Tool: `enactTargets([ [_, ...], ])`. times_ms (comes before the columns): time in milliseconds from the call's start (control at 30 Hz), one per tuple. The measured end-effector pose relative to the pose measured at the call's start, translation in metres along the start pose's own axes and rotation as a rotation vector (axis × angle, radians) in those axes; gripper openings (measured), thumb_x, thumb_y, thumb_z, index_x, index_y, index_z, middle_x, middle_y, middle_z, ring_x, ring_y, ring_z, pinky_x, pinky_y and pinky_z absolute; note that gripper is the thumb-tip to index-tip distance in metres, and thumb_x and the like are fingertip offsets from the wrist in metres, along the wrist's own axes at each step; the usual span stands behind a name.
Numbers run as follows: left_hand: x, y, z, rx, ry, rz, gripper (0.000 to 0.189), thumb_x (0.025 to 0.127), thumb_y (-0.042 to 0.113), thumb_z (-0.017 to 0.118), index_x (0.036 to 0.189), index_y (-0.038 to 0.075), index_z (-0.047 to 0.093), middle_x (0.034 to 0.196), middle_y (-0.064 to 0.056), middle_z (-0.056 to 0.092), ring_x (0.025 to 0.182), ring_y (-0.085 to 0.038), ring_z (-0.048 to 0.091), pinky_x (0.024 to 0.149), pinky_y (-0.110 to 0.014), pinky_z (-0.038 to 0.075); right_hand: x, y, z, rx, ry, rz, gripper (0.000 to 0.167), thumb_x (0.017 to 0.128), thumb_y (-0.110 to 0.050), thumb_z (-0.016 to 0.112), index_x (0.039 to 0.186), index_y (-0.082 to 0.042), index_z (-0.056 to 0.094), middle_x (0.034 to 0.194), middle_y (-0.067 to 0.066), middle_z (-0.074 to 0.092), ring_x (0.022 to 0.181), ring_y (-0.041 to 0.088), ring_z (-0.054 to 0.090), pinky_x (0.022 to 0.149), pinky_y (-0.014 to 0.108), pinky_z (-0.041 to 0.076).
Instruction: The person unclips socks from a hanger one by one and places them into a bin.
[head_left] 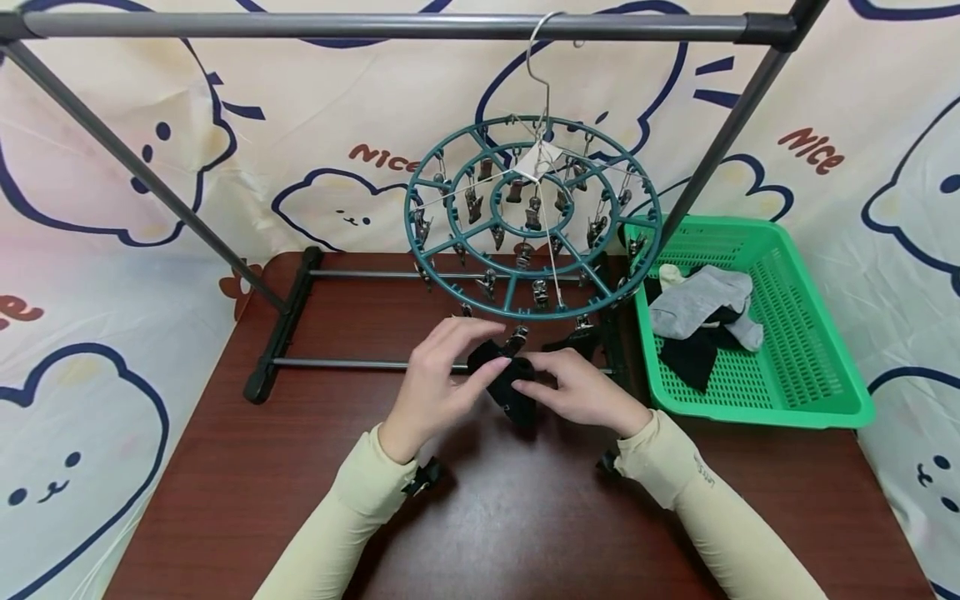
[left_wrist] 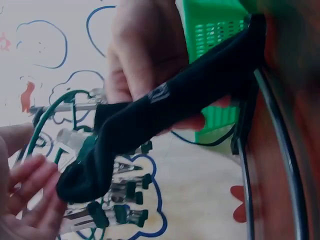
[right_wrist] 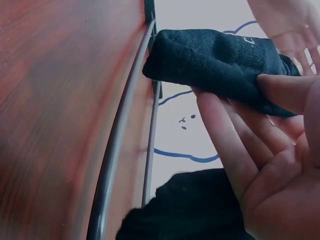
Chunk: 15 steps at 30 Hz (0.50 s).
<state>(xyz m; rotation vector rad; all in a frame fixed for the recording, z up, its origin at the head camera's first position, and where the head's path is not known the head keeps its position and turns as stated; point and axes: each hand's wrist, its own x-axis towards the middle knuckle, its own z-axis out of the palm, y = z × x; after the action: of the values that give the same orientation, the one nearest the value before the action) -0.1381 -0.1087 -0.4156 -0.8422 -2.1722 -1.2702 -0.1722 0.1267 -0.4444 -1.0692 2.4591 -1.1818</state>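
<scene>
A black sock (head_left: 517, 396) with small pale lettering is held in front of the round teal clip hanger (head_left: 510, 308), close to a metal clip (head_left: 517, 337). My right hand (head_left: 581, 392) pinches it between thumb and fingers. Seen from the right wrist, the sock (right_wrist: 215, 57) lies across that hand's fingers. My left hand (head_left: 442, 379) has its fingers extended beside the clip, the thumb at the sock's edge. From the left wrist, the left hand's fingertips (left_wrist: 50, 192) are right by the sock's bent end. Another black piece of fabric (head_left: 581, 340) hangs from the hanger nearby.
The hanger's hook (head_left: 536, 58) hangs on the grey top bar (head_left: 390, 27) of a rack standing on the brown table (head_left: 480, 517). At right is a green basket (head_left: 817, 375) with grey and black socks (head_left: 701, 300). Lower rack bars (head_left: 352, 364) run behind my hands.
</scene>
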Motion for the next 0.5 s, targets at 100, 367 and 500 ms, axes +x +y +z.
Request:
enactTargets([
  [100,0.001,0.000,0.005,0.007,-0.080,-0.093,0.038,0.097,0.021,0.074,0.132,0.009,0.065,0.129,-0.003,0.069,0.122,-0.017,0.062,0.101,-0.039,0.054,0.000,-0.002,0.001,-0.004,-0.007,-0.003,0.014,0.105,-0.021,0.063,0.116,-0.021,0.071,0.087,-0.011,0.067,0.069,0.010,0.055,0.069,0.027,0.047],
  [367,0.008,0.000,0.013,-0.062,-0.180,-0.208,0.033,0.101,0.023,0.070,0.131,0.010,0.067,0.127,-0.003,0.071,0.119,-0.015,0.065,0.104,-0.039,0.052,0.001,-0.002,0.001,-0.012,-0.008,-0.005,0.009,0.103,-0.018,0.066,0.094,-0.019,0.068,0.067,-0.006,0.050,0.058,0.013,0.046,0.061,0.024,0.040],
  [500,0.013,-0.001,0.018,-0.087,-0.185,-0.245,0.032,0.100,0.025,0.071,0.129,0.009,0.069,0.125,-0.002,0.072,0.119,-0.015,0.067,0.105,-0.039,0.052,0.002,-0.002,0.001,-0.016,0.013,0.000,0.013,0.102,-0.018,0.068,0.089,-0.019,0.067,0.066,-0.010,0.049,0.059,0.008,0.045,0.061,0.024,0.040],
])
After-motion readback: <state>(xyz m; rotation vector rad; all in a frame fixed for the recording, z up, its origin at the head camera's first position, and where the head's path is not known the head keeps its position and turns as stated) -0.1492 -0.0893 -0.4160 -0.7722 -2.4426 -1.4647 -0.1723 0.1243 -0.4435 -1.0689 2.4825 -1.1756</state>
